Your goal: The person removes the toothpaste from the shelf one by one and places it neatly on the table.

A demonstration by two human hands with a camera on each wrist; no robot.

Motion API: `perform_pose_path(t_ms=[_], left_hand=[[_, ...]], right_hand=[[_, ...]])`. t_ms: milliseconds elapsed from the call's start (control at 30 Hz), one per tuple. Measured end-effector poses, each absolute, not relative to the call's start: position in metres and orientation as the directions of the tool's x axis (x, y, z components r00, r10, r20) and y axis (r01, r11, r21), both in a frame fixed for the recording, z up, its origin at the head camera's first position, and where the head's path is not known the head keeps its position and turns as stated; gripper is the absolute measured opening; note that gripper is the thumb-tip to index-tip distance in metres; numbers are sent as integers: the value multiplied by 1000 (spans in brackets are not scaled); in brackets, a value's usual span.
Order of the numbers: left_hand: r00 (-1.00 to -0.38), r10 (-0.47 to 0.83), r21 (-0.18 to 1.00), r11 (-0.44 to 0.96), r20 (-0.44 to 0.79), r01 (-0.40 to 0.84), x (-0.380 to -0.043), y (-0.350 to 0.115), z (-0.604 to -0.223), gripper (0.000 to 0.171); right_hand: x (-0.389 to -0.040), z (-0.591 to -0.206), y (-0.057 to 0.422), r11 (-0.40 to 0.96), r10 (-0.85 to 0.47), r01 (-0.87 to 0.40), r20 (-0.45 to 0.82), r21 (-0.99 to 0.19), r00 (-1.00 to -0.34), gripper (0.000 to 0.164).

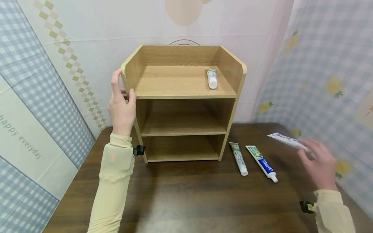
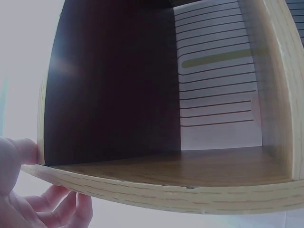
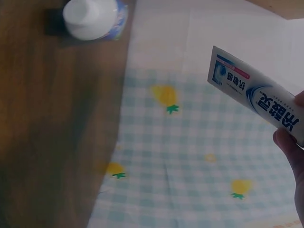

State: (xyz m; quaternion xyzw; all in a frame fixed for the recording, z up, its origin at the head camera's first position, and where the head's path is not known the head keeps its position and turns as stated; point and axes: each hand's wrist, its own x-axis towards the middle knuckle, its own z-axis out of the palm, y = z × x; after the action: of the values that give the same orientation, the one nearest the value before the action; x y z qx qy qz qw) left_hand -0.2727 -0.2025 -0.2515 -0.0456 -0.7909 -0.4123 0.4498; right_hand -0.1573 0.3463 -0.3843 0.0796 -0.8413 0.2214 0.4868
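Left hand (image 1: 120, 111) grips a pale wooden three-level shelf (image 1: 175, 82) at its left edge, while right hand (image 1: 320, 163) pinches one end of a flat white toothpaste tube with blue print (image 1: 286, 140), raised above the dark brown wooden table (image 1: 192, 194). The tube's long axis points its free end to about ten o'clock, and there also lies the shelf, well apart; only right hand is near the tube.

The shelf (image 1: 175, 77) at the frame's centre seems of pale, grained, matt wood. The table (image 1: 186, 197) at bottom is dark wood, slightly glossy. The rightmost tube (image 1: 287, 140) looks smooth plastic; the lower-left sleeve (image 1: 112, 187), matt cloth.
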Motion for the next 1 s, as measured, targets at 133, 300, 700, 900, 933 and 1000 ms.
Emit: perform_pose_path(t_ms=[133,300,700,900,933,1000], left_hand=[[-578,-296,601,658,761,454,-274,-202,-252,56],[-576,-300,601,660,761,451,-275,-202,-253,57],[-573,-298,596,669,763,445,-276,-201,-253,57],[-568,-299,592,671,767,446,-276,-201,-253,57],[-568,-299,592,671,766,446,-276,-201,-253,57],[-569,-299,593,671,766,446,-276,-201,-254,57]], right_hand=[[-159,-393,352,889,92,-336,841,-310,-532,27],[-161,-402,357,896,93,-315,826,-313,-556,26],[-167,-424,368,906,134,-245,784,-345,-606,25],[-169,-430,372,908,144,-219,758,-357,-636,24],[-168,-431,373,909,144,-213,750,-358,-646,24],[-168,-432,374,912,139,-203,735,-356,-664,23]])
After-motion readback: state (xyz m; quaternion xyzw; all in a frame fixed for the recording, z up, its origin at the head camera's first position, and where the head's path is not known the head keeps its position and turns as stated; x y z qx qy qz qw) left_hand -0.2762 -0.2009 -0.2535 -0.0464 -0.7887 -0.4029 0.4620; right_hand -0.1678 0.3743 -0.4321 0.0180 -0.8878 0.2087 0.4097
